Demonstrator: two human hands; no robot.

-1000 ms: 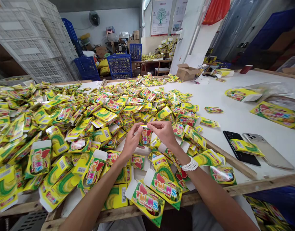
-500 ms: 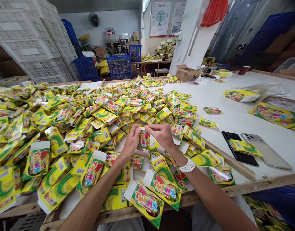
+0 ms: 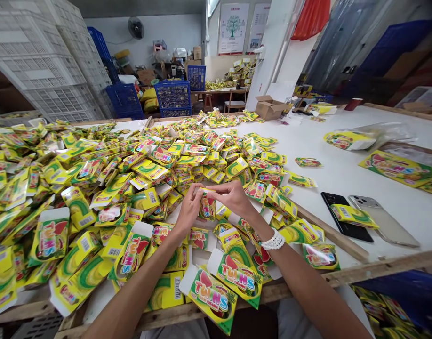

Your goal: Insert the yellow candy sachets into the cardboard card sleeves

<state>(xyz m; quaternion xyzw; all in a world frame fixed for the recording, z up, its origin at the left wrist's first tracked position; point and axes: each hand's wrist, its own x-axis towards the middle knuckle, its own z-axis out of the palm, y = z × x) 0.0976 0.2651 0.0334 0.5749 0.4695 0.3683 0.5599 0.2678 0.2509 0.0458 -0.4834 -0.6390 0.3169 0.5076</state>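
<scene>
My left hand (image 3: 188,207) and my right hand (image 3: 233,197) meet above the table's middle front, both pinching the top of one small yellow-green "Twins" carton (image 3: 206,206) held upright between them. The fingers of both hands are closed on its top flap. A white bead bracelet (image 3: 273,241) circles my right wrist. Under and around the hands lies a big heap of the same cartons (image 3: 96,188), most with white flaps standing open.
The white table (image 3: 343,174) has a wooden front edge (image 3: 378,263). Two phones (image 3: 346,216) lie at the right, one carton across them. Flat printed sheets (image 3: 399,167) sit far right. White crates (image 3: 43,61) and blue baskets (image 3: 173,96) stand behind.
The hands have drawn slightly closer together on the carton's top, pressing the flap down. The view has shifted a little; the heap has not moved.
</scene>
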